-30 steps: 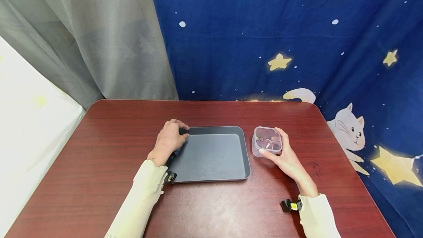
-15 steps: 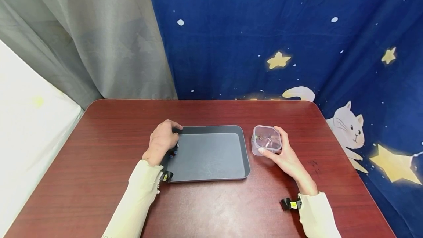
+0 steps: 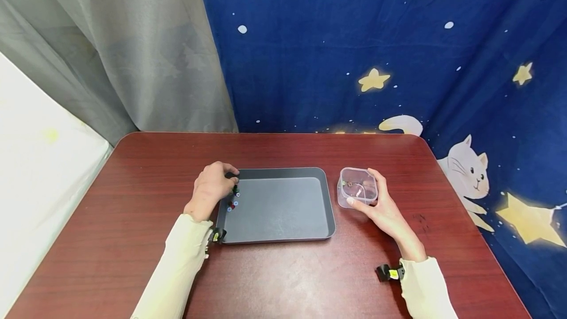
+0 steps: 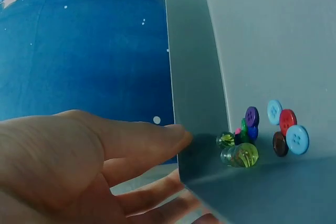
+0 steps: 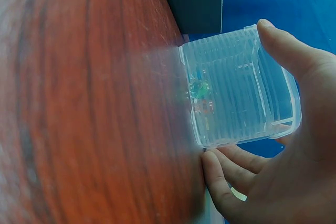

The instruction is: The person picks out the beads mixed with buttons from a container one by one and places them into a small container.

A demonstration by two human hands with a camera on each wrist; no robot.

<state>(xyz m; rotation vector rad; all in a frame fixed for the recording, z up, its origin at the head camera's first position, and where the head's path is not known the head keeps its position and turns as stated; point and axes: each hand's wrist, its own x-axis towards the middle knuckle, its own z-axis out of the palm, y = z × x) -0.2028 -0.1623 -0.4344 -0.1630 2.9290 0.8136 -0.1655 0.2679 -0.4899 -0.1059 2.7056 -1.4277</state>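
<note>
My left hand (image 3: 210, 181) is at the far left corner of a dark grey tray (image 3: 279, 210). In the left wrist view its thumb (image 4: 178, 137) overlaps the rim, while the other fingers reach behind the wall, outside the tray. Several buttons lie inside by that corner: light blue (image 4: 297, 140), red (image 4: 287, 121), brown (image 4: 280, 144) and purple (image 4: 252, 116) among them. Clear glass marbles with green inside (image 4: 240, 155) sit beside these. My right hand (image 3: 385, 210) grips a clear plastic box (image 3: 359, 186), thumb on the near side, fingers on the far side. Small coloured things (image 5: 200, 90) show through its walls.
Both stand on a reddish-brown wooden table (image 3: 283, 279), the box just right of the tray. A blue star-patterned curtain (image 3: 310, 63) and a grey curtain (image 3: 168, 63) hang behind the far edge. White fabric (image 3: 44, 161) hangs at the left.
My left hand has moved left, from over the tray's far left area to its corner, uncovering the buttons. My right hand and the box have stayed put.
</note>
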